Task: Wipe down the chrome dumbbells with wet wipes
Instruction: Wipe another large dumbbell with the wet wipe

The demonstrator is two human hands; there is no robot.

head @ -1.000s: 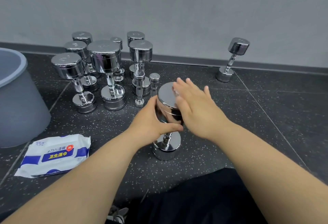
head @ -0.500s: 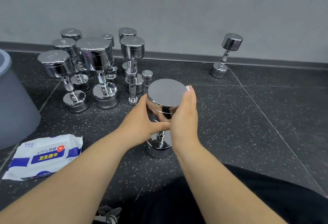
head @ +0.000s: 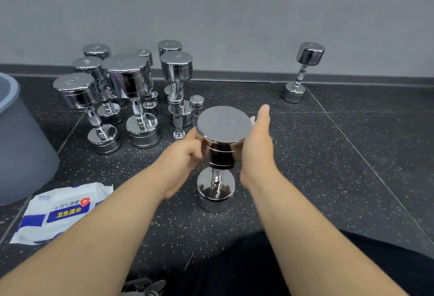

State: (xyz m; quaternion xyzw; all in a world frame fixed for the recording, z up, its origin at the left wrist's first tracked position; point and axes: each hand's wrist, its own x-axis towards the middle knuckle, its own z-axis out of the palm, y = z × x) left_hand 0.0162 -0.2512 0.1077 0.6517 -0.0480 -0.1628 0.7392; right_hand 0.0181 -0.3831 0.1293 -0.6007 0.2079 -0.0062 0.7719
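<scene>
Chrome, mirror-bright, covers the dumbbell [head: 223,129] that stands on end on the speckled black floor [head: 328,166] directly before the person. It has a flat round top face, a banded cylindrical head beneath it, a short knurled handle and a lower head planted on the floor.

The left hand [head: 180,164] comes in at the left side of the upper head. Its fingers curl round the rim and the thumb tucks against the banded side, a grip closed on the metal. The right hand [head: 257,147] lies flat against the head's right side, palm inward, with the fingers straight, together and pointing away from the body (a pale sliver shows between palm and chrome, too small to make out). Both forearms are bare.

Behind and to the left, a cluster of dumbbells [head: 126,77] stands upright and close together, with heads of varied sizes. A lone dumbbell [head: 303,72] stands on end near the grey wall [head: 234,14], well apart to the right. A soft white-and-blue pack of wipes [head: 63,211] lies flat on the floor at the left, near a smooth grey tub [head: 21,145].
</scene>
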